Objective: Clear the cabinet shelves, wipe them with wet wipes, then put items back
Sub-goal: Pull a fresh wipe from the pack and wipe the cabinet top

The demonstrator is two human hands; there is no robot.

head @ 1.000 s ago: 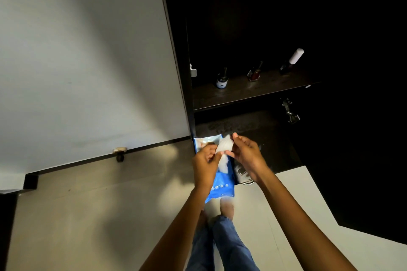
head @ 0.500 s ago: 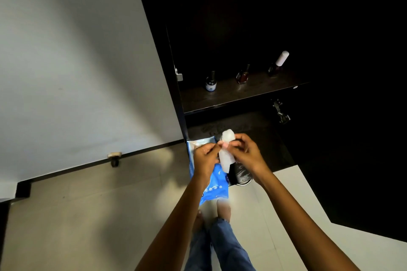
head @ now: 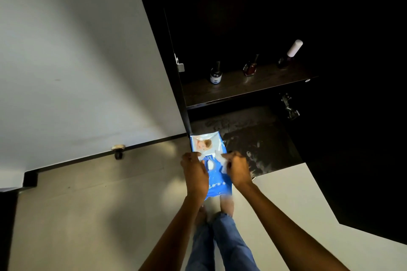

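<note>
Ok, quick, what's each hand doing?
Left hand: holds the wipes pack.
Right hand: pinches a white wipe at the pack.

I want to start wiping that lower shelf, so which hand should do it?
Probably the right hand: it already pinches the white wipe and sits nearest the lower shelf, while the left hand steadies the blue wipes pack.

1. A person's left hand (head: 195, 172) grips a blue wet-wipe pack (head: 214, 167) at the lower shelf (head: 264, 138) of a dark cabinet (head: 330, 28).
2. The right hand (head: 237, 168) pinches a white wipe (head: 220, 158) at the pack's opening.
3. Three small bottles (head: 250, 67) stand on the upper shelf (head: 242, 88).
4. Jeans-clad legs (head: 220, 242) show below.
</note>
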